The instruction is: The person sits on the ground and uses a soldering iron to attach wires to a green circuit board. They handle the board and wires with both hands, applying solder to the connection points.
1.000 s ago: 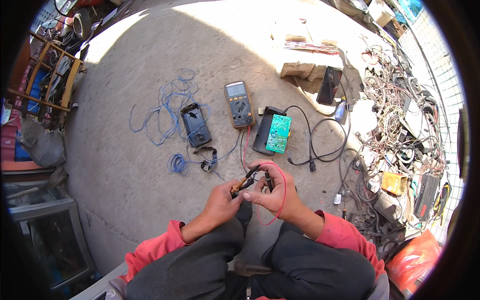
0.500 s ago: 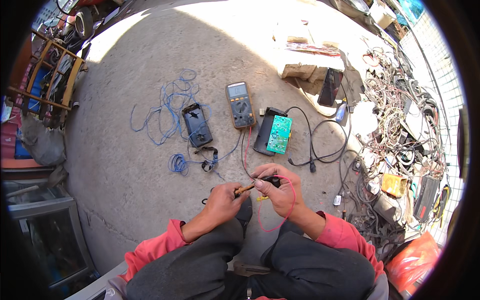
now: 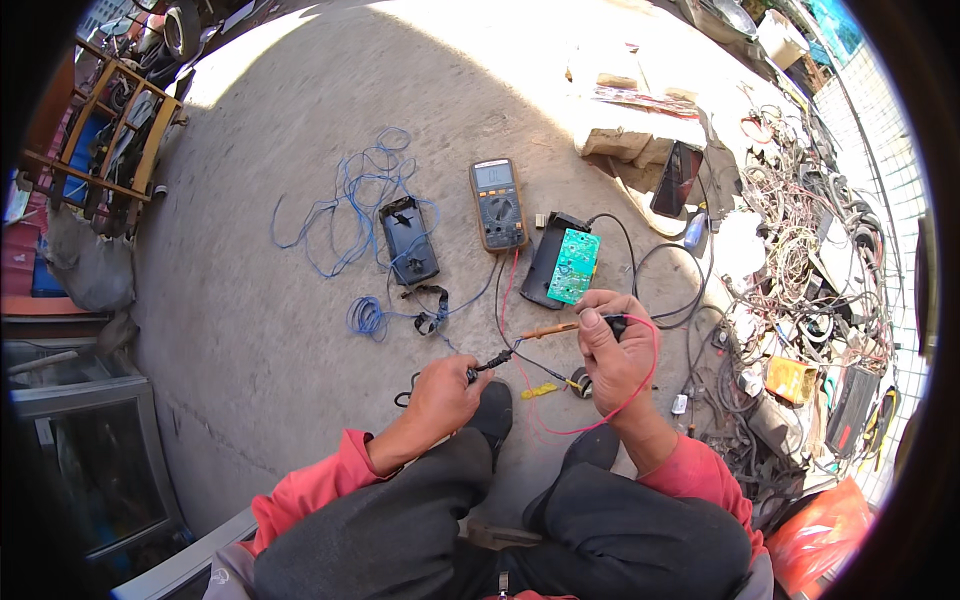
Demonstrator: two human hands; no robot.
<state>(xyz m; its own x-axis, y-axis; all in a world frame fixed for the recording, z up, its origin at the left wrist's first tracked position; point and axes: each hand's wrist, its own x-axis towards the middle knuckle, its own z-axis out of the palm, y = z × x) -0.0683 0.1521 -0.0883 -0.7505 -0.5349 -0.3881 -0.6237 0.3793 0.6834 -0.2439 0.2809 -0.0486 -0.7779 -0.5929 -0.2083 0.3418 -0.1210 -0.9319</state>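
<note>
My left hand (image 3: pixel 445 395) is closed around a black, twisted cable end (image 3: pixel 492 362) that points to the right. In my right hand (image 3: pixel 622 368) is a test probe (image 3: pixel 552 330), pinched between thumb and fingers, with a copper-coloured shaft, a dark handle and a red lead (image 3: pixel 648 385) looping below. The probe's tip is close to the cable end; whether they touch I cannot tell. Beyond my hands lies a multimeter (image 3: pixel 498 205), its red and black leads running toward me. The black lead (image 3: pixel 545 368) passes between my hands toward a dark roll (image 3: pixel 581 382) on the ground.
Left of the meter sit a black case half (image 3: pixel 408 240) and tangled blue wire (image 3: pixel 345 205). Right of it, a green circuit board (image 3: pixel 574 266) leans on a black casing (image 3: pixel 543 258). A yellow strip (image 3: pixel 540 391) lies near my shoes. Heaped cables (image 3: pixel 800 230) line the right side.
My hands have drawn apart, the right one moving right and slightly away with the probe. The black cable end in my left hand now shows. The whole view has shifted a little.
</note>
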